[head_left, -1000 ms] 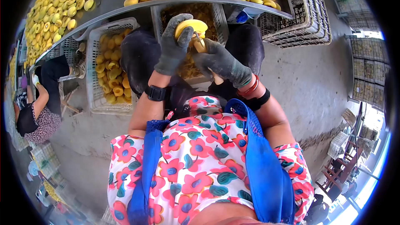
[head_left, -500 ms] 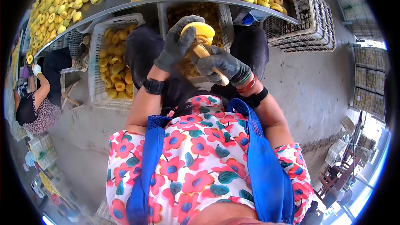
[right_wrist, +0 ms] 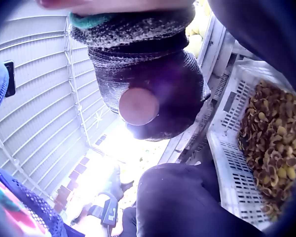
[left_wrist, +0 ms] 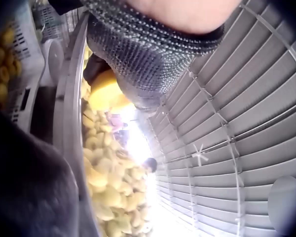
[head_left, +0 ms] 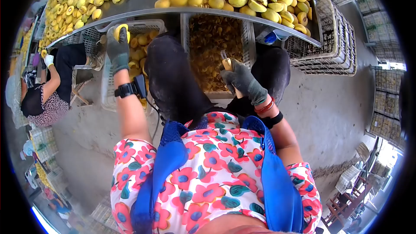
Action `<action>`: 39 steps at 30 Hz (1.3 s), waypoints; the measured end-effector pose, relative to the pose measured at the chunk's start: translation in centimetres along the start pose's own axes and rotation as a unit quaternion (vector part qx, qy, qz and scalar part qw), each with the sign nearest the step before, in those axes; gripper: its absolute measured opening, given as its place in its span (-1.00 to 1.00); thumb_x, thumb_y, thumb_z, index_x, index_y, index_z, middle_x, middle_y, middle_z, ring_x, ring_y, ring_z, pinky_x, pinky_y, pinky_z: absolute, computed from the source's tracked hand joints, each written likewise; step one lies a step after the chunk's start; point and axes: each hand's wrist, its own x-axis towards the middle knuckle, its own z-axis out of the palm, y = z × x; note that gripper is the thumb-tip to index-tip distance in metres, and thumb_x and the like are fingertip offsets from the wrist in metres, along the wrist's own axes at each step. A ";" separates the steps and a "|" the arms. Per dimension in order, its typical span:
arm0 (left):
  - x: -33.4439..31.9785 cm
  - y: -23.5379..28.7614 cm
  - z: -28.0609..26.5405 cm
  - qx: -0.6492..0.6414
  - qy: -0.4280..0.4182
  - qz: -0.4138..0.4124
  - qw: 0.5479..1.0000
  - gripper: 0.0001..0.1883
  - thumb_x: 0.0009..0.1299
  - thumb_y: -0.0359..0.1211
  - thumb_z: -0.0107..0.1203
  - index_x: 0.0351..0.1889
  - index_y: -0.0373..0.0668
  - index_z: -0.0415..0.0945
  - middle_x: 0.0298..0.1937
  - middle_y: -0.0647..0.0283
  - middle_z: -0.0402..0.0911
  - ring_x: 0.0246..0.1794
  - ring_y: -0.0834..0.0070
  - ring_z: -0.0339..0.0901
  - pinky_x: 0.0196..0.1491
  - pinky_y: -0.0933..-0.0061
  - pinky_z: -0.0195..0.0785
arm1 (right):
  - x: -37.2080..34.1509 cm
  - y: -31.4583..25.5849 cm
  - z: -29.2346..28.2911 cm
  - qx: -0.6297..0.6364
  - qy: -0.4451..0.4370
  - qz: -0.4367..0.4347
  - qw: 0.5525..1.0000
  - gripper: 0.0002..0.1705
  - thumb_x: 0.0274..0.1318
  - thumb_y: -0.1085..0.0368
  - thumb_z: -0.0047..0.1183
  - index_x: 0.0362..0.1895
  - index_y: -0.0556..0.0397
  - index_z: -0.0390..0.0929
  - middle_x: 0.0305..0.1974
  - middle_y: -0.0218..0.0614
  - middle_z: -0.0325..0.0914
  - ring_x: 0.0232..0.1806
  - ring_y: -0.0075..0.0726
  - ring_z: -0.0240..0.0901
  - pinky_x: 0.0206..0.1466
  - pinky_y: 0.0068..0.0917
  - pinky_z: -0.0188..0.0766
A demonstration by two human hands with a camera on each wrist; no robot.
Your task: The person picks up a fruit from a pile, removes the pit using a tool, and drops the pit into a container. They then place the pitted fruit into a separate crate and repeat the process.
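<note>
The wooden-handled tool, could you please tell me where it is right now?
In the head view, the tool is gripped in the right hand, its tip showing against the right part of the crate of scraps.

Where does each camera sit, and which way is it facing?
Head: on the head, facing down at the left hand, right hand, floral top and knees.
Left wrist: on that wrist, facing past its gloved hand and the fruit half to the roof.
Right wrist: on that wrist, facing past its gloved hand and the handle end to the crate; a dark-clad leg shows.
Shared: head and right wrist both show that crate of scraps.
</note>
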 end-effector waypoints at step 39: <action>-6.1 19.3 5.3 -0.442 -0.298 0.065 0.843 -0.56 0.33 -0.19 0.22 0.05 -0.27 0.47 -0.01 0.23 0.57 -0.02 0.50 0.49 0.07 0.46 0.38 | 1.1 -3.6 1.4 -0.275 0.246 -0.310 0.876 -0.63 0.02 0.26 0.16 -0.16 0.20 0.37 -0.47 0.09 0.53 -0.39 0.24 0.53 -0.39 -0.11 0.45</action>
